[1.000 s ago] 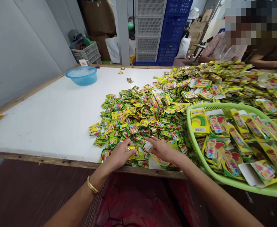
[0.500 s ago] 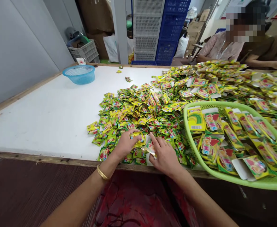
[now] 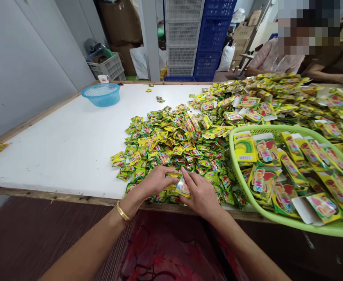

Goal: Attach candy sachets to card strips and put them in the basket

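Observation:
At the table's front edge my left hand [image 3: 159, 181] is closed, with yellow candy packets [image 3: 171, 186] at its thumb and fingertips, partly hidden. My right hand [image 3: 202, 193] grips a small printed box [image 3: 183, 188], its fingers over the top and its thumb below. The packets and the box's near end meet between my hands; I cannot tell how far the packets are inside. Beneath and beyond my hands spreads a pile of green and yellow candy packets [image 3: 162, 140]. To the right, a light green basket [image 3: 265, 212] holds several printed boxes [image 3: 265, 150].
A heap of flat yellow boxes [image 3: 288, 97] covers the back right of the white table [image 3: 60, 148]. At the back left stand a blue basket [image 3: 102, 99] and a cup [image 3: 103, 78]. Stacked crates [image 3: 183, 39] rise behind. A co-worker [image 3: 265, 56] sits across, at the right.
My hands have come closer together, and the packets in my left hand now meet the box in my right. The view has shifted slightly.

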`<state>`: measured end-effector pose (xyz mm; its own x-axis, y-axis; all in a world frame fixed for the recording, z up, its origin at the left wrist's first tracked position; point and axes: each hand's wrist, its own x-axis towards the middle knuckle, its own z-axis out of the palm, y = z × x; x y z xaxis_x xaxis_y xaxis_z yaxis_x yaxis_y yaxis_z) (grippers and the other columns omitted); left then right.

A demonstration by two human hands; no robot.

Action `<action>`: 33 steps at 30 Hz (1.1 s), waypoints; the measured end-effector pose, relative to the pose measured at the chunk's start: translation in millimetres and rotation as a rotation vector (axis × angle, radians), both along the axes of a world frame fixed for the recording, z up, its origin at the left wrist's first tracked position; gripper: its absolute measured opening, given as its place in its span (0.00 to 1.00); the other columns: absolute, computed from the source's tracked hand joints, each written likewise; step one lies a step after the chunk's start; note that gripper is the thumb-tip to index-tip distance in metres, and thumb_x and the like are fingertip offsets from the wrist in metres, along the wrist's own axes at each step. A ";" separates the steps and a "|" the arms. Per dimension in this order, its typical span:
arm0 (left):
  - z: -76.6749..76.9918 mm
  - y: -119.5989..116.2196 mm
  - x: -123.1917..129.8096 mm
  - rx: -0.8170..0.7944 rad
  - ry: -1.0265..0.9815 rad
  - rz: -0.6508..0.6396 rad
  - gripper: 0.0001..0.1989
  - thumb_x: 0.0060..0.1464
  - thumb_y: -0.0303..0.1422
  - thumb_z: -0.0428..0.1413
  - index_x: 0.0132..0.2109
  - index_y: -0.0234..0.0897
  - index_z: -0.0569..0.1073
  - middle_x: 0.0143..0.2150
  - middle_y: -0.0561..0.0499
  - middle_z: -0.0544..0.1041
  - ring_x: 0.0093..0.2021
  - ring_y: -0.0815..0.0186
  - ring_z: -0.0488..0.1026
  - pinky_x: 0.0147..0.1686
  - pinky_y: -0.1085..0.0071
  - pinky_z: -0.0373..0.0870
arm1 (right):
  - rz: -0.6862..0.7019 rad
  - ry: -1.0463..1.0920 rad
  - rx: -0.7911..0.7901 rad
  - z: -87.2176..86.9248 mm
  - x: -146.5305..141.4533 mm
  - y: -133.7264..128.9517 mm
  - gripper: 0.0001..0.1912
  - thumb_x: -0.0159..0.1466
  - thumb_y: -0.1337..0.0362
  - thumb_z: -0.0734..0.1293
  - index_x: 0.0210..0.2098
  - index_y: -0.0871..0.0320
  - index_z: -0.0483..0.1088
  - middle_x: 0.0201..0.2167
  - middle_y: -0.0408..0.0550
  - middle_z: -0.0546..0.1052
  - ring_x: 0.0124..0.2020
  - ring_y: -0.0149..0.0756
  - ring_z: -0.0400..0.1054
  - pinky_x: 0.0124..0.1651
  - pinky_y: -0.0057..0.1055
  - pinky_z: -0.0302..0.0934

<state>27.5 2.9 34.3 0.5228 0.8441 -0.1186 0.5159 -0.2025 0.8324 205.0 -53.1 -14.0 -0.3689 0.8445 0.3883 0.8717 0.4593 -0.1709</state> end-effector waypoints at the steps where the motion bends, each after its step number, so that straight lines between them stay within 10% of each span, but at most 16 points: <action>1: 2.4 0.7 0.9 0.020 0.034 -0.017 0.14 0.47 0.32 0.53 0.40 0.35 0.79 0.35 0.51 0.80 0.35 0.62 0.72 0.36 0.72 0.66 | 0.012 0.001 0.010 -0.4 -0.6 -0.1 0.38 0.57 0.61 0.64 0.64 0.61 0.50 0.46 0.54 0.71 0.44 0.44 0.66 0.45 0.39 0.62; 17: 17.5 -14.5 0.5 0.166 -0.120 0.215 0.12 0.52 0.32 0.52 0.38 0.36 0.79 0.35 0.50 0.78 0.37 0.65 0.72 0.45 0.69 0.67 | 0.010 0.237 0.216 4.8 -2.5 -1.9 0.20 0.55 0.63 0.66 0.48 0.54 0.63 0.46 0.50 0.70 0.45 0.41 0.66 0.43 0.36 0.62; 33: 25.8 -4.5 13.5 0.266 0.058 0.108 0.09 0.48 0.28 0.54 0.39 0.36 0.74 0.35 0.51 0.77 0.36 0.65 0.72 0.40 0.69 0.68 | -0.014 0.035 0.232 12.1 -7.4 -8.1 0.35 0.61 0.58 0.62 0.64 0.63 0.49 0.44 0.56 0.71 0.43 0.44 0.65 0.43 0.39 0.61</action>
<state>41.0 -1.6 60.1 0.4270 0.9000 0.0873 0.5913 -0.3510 0.7261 197.6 -61.2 -2.0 -0.3402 0.7364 0.5848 0.8738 0.4774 -0.0928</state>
